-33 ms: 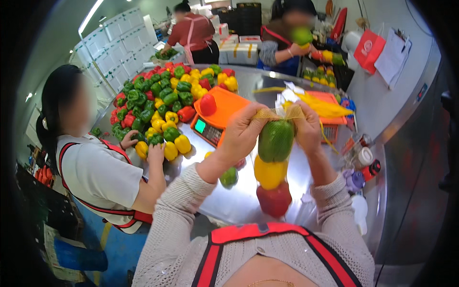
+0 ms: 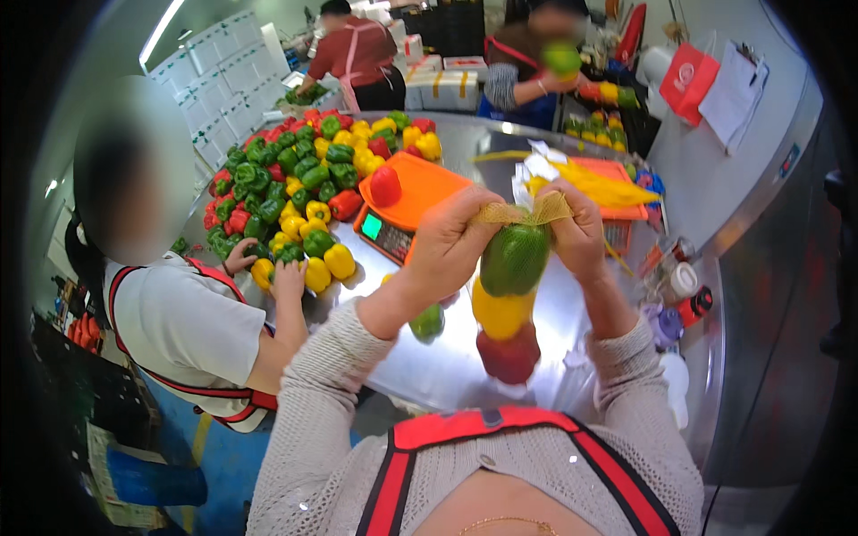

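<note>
A yellow mesh bag [image 2: 552, 207] is stretched between my two raised hands above the metal table. Inside it, a green bell pepper [image 2: 516, 261] sits uppermost, with a yellow pepper [image 2: 503, 313] and a red pepper [image 2: 508, 353] in line below. My left hand [image 2: 451, 239] pinches the left side of the gathered mesh end. On the right side, my right hand [image 2: 581, 230] grips the same end between thumb and fingers. Beyond my left wrist, a red pepper [image 2: 385, 186] rests on the orange tray of a scale [image 2: 424, 190]. A loose green pepper [image 2: 427, 323] lies beneath my left forearm.
A large pile of mixed peppers [image 2: 304, 170] covers the table's far left. A co-worker [image 2: 183, 313] handles peppers there. Yellow nets [image 2: 599, 188] lie over an orange basket [image 2: 630, 213] at right. Bottles and jars [image 2: 684, 281] line the right edge. Two people work behind the table.
The mesh end between my hands is spread wider and shows more on the right. The view has shifted slightly, and the co-worker's head at left has moved. Both hands keep their hold.
</note>
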Demonstrator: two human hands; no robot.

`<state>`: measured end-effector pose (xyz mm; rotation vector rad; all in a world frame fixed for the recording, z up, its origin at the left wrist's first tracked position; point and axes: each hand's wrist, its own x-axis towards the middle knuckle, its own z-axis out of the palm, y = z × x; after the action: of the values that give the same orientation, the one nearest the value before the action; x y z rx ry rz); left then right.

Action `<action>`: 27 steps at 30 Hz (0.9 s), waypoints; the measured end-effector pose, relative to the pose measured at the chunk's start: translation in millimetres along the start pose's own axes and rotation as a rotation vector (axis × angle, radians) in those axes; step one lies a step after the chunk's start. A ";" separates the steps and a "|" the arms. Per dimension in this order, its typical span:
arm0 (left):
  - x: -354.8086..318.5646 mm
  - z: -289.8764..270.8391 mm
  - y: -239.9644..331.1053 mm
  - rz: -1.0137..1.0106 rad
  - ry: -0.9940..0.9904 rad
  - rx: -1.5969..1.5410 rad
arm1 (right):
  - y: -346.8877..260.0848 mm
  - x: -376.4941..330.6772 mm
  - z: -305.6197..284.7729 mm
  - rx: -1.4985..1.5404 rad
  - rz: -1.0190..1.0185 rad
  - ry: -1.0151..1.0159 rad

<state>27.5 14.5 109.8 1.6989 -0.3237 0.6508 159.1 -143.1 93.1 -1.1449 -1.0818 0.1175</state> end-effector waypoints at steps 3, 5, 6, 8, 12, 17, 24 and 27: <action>-13.8 -7.1 17.5 0.333 -0.194 0.399 | -32.7 -7.0 -2.0 -0.604 -0.366 -0.228; -22.1 -9.0 17.0 0.438 -0.325 0.510 | -38.0 -16.0 -6.2 -0.875 -0.463 -0.344; -26.7 -10.5 15.1 0.460 -0.367 0.617 | -37.3 -21.9 -8.2 -0.962 -0.451 -0.379; -31.7 -17.4 14.7 0.519 -0.501 0.840 | -33.7 -24.9 -10.3 -1.086 -0.551 -0.444; -41.8 -30.6 -9.4 0.538 -0.638 1.044 | -29.6 -41.4 -17.5 -1.198 -0.391 -0.567; -55.4 -26.2 -33.6 0.304 -0.619 0.772 | -10.4 -54.7 -15.5 -1.147 -0.291 -0.616; -40.1 -11.9 -7.2 -0.310 -0.521 0.482 | -30.4 -52.3 -6.3 -0.836 -0.263 -0.471; -35.8 -12.4 0.1 -0.265 -0.579 0.565 | -38.6 -52.7 -7.8 -0.804 -0.231 -0.453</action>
<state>-4.3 21.6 90.6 2.4156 -0.3257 0.0282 121.0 -196.6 89.9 -1.7412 -1.7388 -0.2814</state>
